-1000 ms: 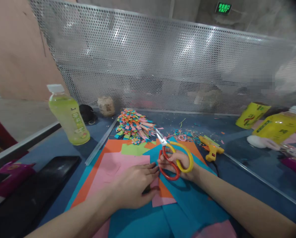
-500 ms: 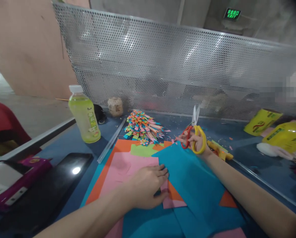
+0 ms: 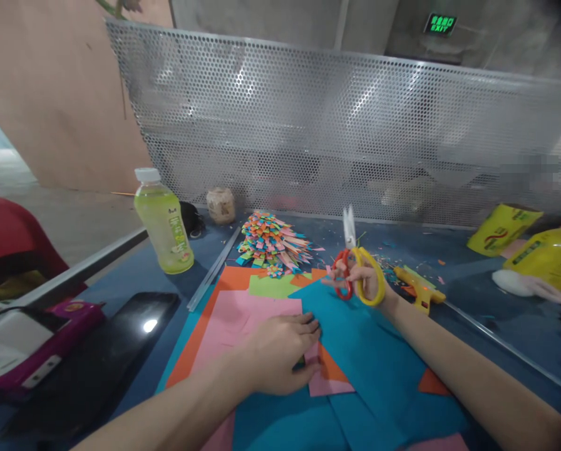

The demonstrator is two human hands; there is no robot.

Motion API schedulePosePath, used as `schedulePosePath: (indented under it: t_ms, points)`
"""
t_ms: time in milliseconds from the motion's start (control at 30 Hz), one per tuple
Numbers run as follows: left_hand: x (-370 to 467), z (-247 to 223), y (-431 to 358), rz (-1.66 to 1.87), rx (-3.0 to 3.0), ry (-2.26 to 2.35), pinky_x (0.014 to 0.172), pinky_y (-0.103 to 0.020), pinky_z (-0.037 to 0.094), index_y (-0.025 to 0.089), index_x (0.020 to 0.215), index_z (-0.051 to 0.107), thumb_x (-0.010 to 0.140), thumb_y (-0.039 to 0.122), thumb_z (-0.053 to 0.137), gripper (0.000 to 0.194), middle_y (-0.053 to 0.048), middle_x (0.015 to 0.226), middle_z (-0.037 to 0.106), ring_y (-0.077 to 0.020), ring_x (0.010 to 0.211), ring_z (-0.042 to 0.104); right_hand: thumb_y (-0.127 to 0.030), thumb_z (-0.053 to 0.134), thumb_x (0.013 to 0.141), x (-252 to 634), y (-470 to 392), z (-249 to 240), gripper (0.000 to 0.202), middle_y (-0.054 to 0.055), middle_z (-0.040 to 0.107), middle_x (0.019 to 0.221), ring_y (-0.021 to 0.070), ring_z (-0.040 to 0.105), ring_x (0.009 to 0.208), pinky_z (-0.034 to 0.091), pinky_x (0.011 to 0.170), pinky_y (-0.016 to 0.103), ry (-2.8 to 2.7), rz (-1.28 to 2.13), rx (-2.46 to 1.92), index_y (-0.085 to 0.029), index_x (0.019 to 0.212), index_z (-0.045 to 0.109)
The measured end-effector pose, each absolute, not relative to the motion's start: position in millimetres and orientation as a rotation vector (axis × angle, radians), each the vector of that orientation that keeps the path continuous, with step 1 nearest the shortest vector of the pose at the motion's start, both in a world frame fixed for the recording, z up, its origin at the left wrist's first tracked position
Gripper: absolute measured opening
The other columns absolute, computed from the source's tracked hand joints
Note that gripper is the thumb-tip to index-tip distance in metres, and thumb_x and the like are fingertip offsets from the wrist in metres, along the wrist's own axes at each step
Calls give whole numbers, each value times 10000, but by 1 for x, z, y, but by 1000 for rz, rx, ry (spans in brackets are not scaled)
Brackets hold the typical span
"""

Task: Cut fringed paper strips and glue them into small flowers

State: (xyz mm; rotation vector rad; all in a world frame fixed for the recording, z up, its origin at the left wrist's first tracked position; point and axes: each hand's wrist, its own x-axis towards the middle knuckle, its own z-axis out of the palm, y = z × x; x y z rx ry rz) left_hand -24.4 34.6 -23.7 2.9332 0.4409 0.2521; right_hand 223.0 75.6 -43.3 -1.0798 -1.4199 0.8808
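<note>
My left hand (image 3: 283, 351) lies flat on the pink paper (image 3: 243, 307), fingers stretched out toward the blue paper (image 3: 350, 338). In my right hand (image 3: 362, 279) is a pair of scissors (image 3: 350, 241) with one red and one yellow handle; the blades point up and away, nearly together. Orange paper (image 3: 332, 366) and a light green sheet (image 3: 271, 285) show between the other sheets. Behind them sits a pile of colourful fringed paper strips (image 3: 271, 241). A yellow glue gun (image 3: 421, 289) lies to the right of my right hand.
At the left stand a drink bottle (image 3: 163, 225) and a black phone (image 3: 102, 357) beside a purple power strip (image 3: 46, 351). A clear ruler-like strip (image 3: 215, 268) lies near the paper. Yellow packages (image 3: 501, 230) rest at the right. A perforated metal screen (image 3: 308, 125) borders the table's back.
My right hand has moved slightly left and down with the scissors, and the blades have come closer together. My left hand stays on the paper.
</note>
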Motion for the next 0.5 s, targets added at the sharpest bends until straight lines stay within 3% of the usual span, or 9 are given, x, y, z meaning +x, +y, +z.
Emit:
schedulePosePath:
  t_ms: [100, 300, 400, 500]
  points:
    - [-23, -23, 34, 265, 2942, 443, 1041, -346, 413, 68, 1163, 593, 832, 308, 444, 434, -153, 1235, 596, -251, 1168, 548, -358, 506, 903, 213, 74, -46, 260, 32, 592, 863, 128, 587, 765, 512, 684, 305, -1419, 971, -1080, -112, 953, 574]
    - [-23, -24, 33, 408, 2936, 452, 1022, -353, 419, 178, 1063, 635, 823, 293, 491, 302, -82, 1089, 682, -208, 1068, 604, -316, 521, 899, 214, 84, -48, 301, 66, 570, 1045, 154, 588, 860, 520, 725, 328, -1306, 793, -1081, -138, 1141, 515]
    - [-27, -21, 41, 532, 2931, 644, 1035, -374, 383, 227, 1024, 650, 839, 286, 479, 258, -29, 1004, 702, -190, 1024, 607, -304, 530, 893, 221, 81, -51, 316, 73, 559, 1078, 166, 581, 894, 513, 755, 348, -1314, 683, -1091, -140, 1161, 504]
    - [-34, -18, 58, 657, 2899, 891, 918, -353, 444, 213, 1007, 644, 838, 216, 441, 264, -39, 978, 697, -195, 980, 603, -303, 531, 891, 218, 74, -54, 301, 66, 563, 1048, 165, 577, 887, 504, 765, 355, -1357, 625, -1081, -136, 1140, 510]
